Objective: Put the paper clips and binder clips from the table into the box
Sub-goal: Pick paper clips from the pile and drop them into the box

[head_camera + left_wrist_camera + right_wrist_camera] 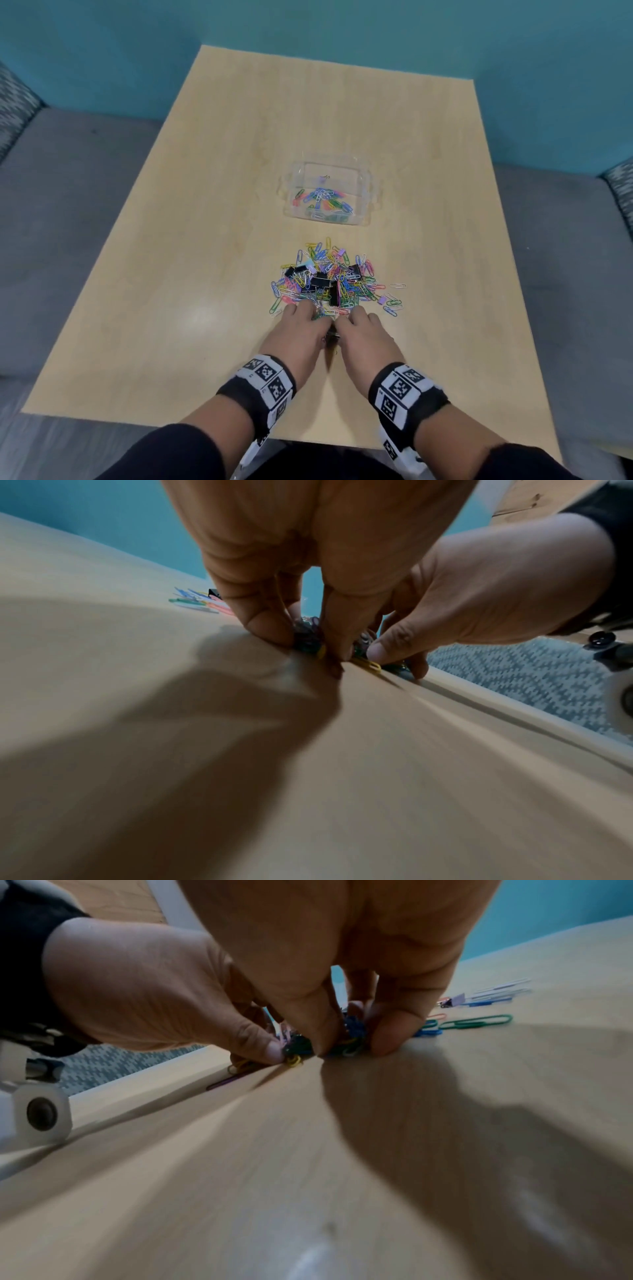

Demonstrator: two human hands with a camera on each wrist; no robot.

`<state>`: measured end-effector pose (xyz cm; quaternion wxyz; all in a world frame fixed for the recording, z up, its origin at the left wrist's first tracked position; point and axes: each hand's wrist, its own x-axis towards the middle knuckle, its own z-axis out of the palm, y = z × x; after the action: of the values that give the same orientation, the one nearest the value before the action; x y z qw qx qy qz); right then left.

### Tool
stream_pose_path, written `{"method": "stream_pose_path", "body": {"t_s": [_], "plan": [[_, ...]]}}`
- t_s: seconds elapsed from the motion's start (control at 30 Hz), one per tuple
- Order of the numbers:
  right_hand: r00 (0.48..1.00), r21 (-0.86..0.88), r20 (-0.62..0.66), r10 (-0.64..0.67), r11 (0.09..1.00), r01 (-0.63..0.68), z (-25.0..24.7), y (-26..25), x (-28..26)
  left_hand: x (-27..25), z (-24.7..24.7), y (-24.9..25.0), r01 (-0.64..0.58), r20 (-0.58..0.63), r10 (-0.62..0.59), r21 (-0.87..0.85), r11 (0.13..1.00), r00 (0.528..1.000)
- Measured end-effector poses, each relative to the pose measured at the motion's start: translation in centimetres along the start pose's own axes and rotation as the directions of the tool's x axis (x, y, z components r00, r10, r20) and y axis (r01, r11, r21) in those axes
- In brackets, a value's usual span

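Right now your left hand (298, 334) and right hand (366, 337) sit side by side at the near edge of the clip pile (334, 279) on the table (212, 212), fingers curled around bunches of paper clips. Beyond the pile, the clear box (328, 193) already holds some clips.

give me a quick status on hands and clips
Left hand and right hand pinching clips at pile near edge. Box partly filled. Nothing blocking.
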<state>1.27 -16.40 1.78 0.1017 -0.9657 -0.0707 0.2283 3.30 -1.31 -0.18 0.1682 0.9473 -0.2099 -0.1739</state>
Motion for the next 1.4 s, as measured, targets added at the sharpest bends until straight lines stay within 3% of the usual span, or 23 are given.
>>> {"method": "stream_pose_path", "body": {"t_s": [0.13, 0.3, 0.43, 0.53, 0.63, 0.73, 0.8, 0.9, 1.03, 1.17, 1.27, 1.4], "plan": [[1.000, 0.043, 0.023, -0.016, 0.999, 0.015, -0.1, 0.7, 0.1, 0.0, 0.7, -0.6, 0.006, -0.012, -0.005, 0.014, 1.000, 1.000], [0.999, 0.093, 0.034, -0.030, 0.995, 0.027, -0.7, 1.4, 0.4, -0.2, -0.4, -0.4, 0.039, -0.057, -0.047, -0.145, 0.989, 0.997], [0.997, 0.255, 0.046, 0.055, 0.965, -0.065, -1.0, 2.3, 1.1, -0.4, -1.4, -0.5, 0.133, -0.048, -0.154, -0.296, 0.946, 0.987], [0.995, 0.364, 0.097, 0.036, 0.929, -0.069, -1.7, 3.2, 1.5, -0.2, -2.4, -0.9, 0.180, -0.010, -0.198, -0.372, 0.911, 0.980], [0.978, 0.484, 0.205, 0.024, 0.867, -0.123, -2.6, 4.0, 1.8, -0.1, -3.5, -1.4, 0.262, 0.079, -0.264, -0.560, 0.786, 0.961], [0.959, 0.647, 0.280, 0.038, 0.731, -0.218, -4.6, 4.2, 2.7, 0.6, -5.6, -1.5, 0.358, 0.211, -0.327, -0.786, 0.503, 0.921], [0.964, 0.745, 0.263, 0.043, 0.625, -0.232, -6.9, 4.3, 4.0, 2.1, -7.7, -1.9, 0.330, 0.205, -0.305, -0.831, 0.448, 0.930], [0.987, 0.791, 0.137, 0.078, 0.592, -0.157, -10.8, 4.5, 7.5, 6.5, -10.9, -3.0, 0.255, 0.093, -0.340, -0.844, 0.471, 0.936], [0.981, 0.769, -0.032, 0.190, 0.632, -0.097, -14.0, 5.1, 14.0, 13.8, -13.7, -4.2, 0.194, -0.065, -0.442, -0.834, 0.516, 0.895], [0.968, 0.697, -0.099, 0.230, 0.710, -0.098, -15.4, 4.6, 17.7, 17.9, -14.6, -4.0, 0.197, -0.100, -0.452, -0.803, 0.563, 0.886], [0.972, 0.673, -0.104, 0.213, 0.735, -0.088, -15.2, 4.6, 17.5, 17.8, -14.3, -4.4, 0.215, -0.108, -0.438, -0.752, 0.623, 0.893], [0.966, 0.456, -0.225, 0.131, 0.890, -0.015, -12.2, 6.2, 12.3, 12.9, -13.2, -5.1, 0.226, -0.151, -0.386, -0.600, 0.768, 0.910]]}}
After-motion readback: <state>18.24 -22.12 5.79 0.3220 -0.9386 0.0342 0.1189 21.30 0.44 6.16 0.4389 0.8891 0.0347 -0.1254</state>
